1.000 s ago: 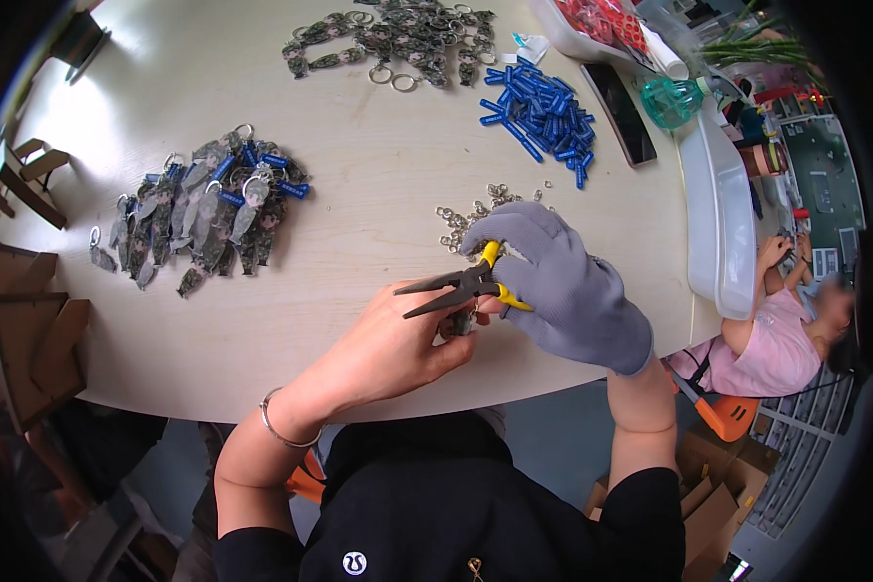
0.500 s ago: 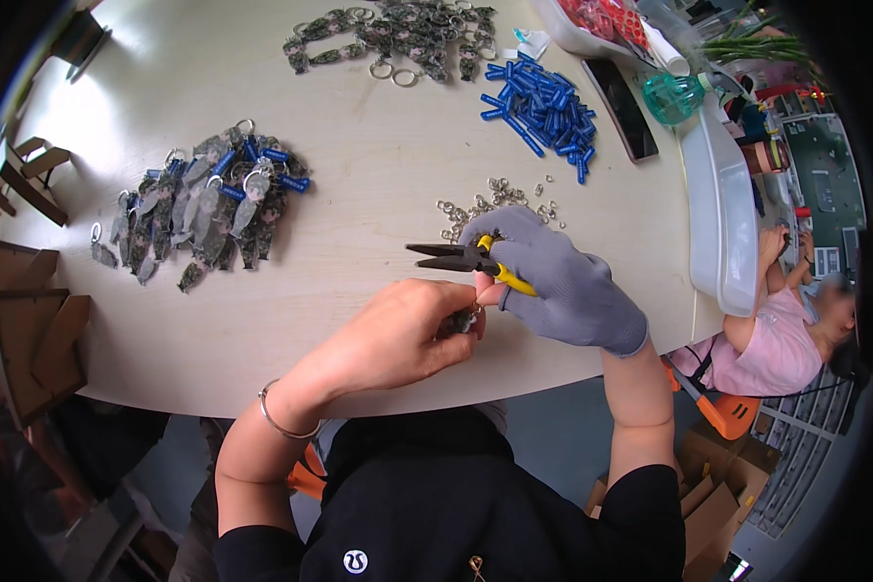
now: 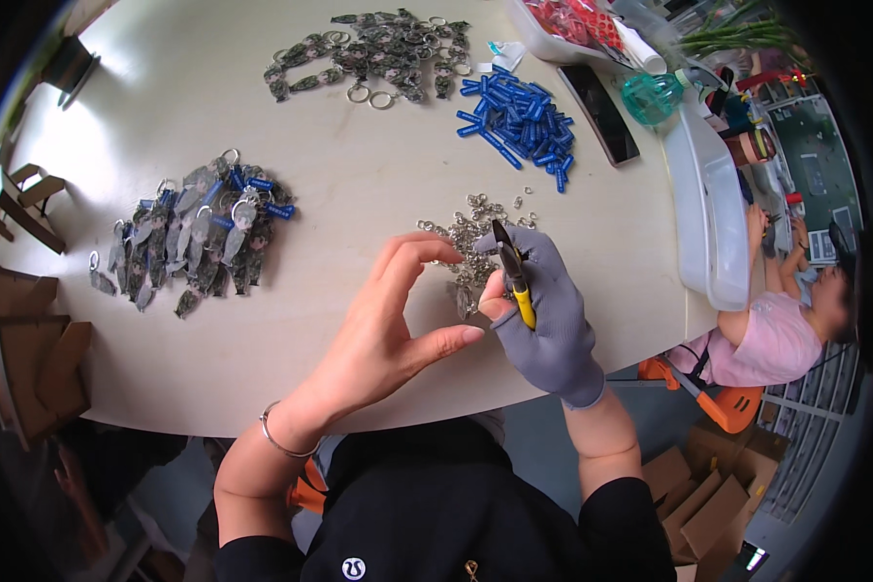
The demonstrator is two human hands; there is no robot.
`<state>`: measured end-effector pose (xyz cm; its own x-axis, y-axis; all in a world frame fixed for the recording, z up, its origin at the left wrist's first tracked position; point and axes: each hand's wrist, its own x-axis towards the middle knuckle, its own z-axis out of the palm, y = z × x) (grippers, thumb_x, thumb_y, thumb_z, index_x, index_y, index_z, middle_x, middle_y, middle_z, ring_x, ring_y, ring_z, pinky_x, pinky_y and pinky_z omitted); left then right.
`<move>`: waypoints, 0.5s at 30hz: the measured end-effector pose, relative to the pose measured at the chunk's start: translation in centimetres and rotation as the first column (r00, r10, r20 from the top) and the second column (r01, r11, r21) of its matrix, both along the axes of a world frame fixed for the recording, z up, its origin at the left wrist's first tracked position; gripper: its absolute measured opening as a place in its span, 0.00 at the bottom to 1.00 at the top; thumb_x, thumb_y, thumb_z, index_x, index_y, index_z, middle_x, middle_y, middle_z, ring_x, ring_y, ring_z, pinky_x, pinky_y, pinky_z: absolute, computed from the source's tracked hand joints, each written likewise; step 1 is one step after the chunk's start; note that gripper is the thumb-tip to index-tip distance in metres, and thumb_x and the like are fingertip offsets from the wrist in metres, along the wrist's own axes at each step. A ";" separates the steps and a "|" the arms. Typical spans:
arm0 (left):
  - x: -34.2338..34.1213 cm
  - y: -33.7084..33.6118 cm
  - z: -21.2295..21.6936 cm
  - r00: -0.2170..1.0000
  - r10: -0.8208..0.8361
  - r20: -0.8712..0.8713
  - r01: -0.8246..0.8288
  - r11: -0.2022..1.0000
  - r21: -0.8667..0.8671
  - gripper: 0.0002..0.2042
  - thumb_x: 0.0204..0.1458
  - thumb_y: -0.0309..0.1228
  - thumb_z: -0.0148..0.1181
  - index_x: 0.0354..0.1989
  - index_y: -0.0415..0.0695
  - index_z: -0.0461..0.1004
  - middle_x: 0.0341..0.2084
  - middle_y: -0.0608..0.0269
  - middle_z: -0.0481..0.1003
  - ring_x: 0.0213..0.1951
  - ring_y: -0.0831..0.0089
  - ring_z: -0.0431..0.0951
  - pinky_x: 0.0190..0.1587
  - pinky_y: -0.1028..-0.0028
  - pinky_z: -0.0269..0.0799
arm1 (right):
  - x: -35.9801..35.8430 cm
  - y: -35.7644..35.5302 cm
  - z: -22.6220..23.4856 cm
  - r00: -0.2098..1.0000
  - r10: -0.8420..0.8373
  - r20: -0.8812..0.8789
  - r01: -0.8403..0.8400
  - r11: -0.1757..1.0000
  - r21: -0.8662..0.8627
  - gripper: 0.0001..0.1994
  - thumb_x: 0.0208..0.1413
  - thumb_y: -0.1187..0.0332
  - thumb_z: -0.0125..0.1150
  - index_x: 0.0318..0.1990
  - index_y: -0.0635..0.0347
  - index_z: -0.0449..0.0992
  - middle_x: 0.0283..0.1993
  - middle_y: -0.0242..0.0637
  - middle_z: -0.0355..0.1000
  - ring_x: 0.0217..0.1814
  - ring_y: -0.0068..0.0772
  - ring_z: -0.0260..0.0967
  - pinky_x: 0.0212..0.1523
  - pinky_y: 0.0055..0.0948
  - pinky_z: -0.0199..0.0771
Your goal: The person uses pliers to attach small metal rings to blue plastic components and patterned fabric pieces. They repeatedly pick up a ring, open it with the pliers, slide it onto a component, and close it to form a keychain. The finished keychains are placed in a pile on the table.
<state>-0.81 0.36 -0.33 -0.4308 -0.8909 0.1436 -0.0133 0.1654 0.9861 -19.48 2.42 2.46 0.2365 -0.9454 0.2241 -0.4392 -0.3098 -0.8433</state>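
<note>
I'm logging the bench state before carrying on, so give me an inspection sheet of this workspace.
Surface: pale round table, lit.
Job's things: yellow-handled black pliers; small pile of silver metal rings.
Clutter: grey-and-blue keychain heap; second keychain heap; blue plastic tubes; dark phone; white plastic trays.
Grippers: grey-gloved right hand grips pliers; bare left hand open, fingers curled.
Cables: nothing seen.
Surroundings: person in pink, cardboard boxes.

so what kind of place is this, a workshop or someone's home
Probably a small hand-assembly workshop. A big pale table carries sorted batches: finished keychains, blue tubes and loose metal rings. The gloved right hand holds pliers, and another seated person works nearby.
</note>
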 end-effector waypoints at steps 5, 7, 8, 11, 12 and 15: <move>-0.2 0.4 -0.7 0.980 -0.125 -0.154 0.156 0.966 0.207 0.10 0.52 0.26 0.63 0.41 0.37 0.72 0.39 0.60 0.75 0.43 0.66 0.74 0.51 0.67 0.68 | 0.5 0.6 -1.0 0.994 -0.102 -0.024 0.098 0.986 -0.135 0.08 0.50 0.78 0.60 0.39 0.65 0.71 0.49 0.47 0.64 0.45 0.43 0.68 0.42 0.34 0.70; -0.3 0.8 -0.8 0.980 -0.088 -0.178 0.138 0.945 0.295 0.09 0.52 0.24 0.62 0.40 0.37 0.72 0.36 0.60 0.75 0.38 0.69 0.75 0.45 0.71 0.70 | 1.1 1.2 -1.1 0.986 -0.167 -0.018 0.164 0.980 -0.110 0.10 0.51 0.77 0.60 0.41 0.66 0.70 0.50 0.48 0.64 0.47 0.46 0.66 0.45 0.36 0.70; -0.5 1.1 -0.8 0.979 -0.061 -0.196 0.120 0.944 0.308 0.08 0.52 0.23 0.62 0.40 0.37 0.72 0.34 0.60 0.75 0.35 0.70 0.76 0.41 0.73 0.70 | 1.4 1.5 -1.3 0.977 -0.204 -0.057 0.194 0.970 -0.149 0.10 0.51 0.77 0.60 0.41 0.66 0.70 0.50 0.49 0.64 0.48 0.48 0.66 0.46 0.37 0.69; -0.5 1.2 -0.4 0.999 -0.020 -0.025 0.022 0.997 0.074 0.07 0.52 0.21 0.60 0.38 0.37 0.72 0.29 0.59 0.72 0.29 0.70 0.75 0.32 0.75 0.70 | 1.6 2.0 -1.7 0.934 -0.291 -0.209 0.210 0.917 -0.338 0.06 0.51 0.80 0.56 0.37 0.66 0.70 0.53 0.51 0.63 0.45 0.41 0.68 0.42 0.30 0.71; -0.5 1.1 -0.1 0.998 0.008 0.066 -0.005 0.998 -0.058 0.06 0.52 0.20 0.60 0.38 0.37 0.72 0.27 0.58 0.71 0.27 0.70 0.74 0.29 0.75 0.69 | 1.7 2.2 -2.1 0.936 -0.288 -0.203 0.208 0.916 -0.342 0.07 0.51 0.80 0.56 0.38 0.67 0.69 0.53 0.52 0.62 0.46 0.44 0.67 0.42 0.30 0.71; -0.5 0.8 0.3 0.990 0.006 0.144 0.022 0.981 -0.192 0.06 0.50 0.18 0.59 0.37 0.37 0.72 0.26 0.57 0.70 0.23 0.66 0.71 0.26 0.73 0.68 | 0.9 1.8 -1.9 0.918 -0.257 -0.301 0.120 0.905 -0.408 0.10 0.52 0.79 0.57 0.42 0.67 0.69 0.52 0.51 0.63 0.45 0.43 0.67 0.42 0.29 0.72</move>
<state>-1.31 1.15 -0.02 -0.4665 -0.8489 0.2485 -0.1498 0.3527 0.9237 -18.57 4.19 0.54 0.1883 -0.8405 0.5081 -0.7586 -0.4530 -0.4683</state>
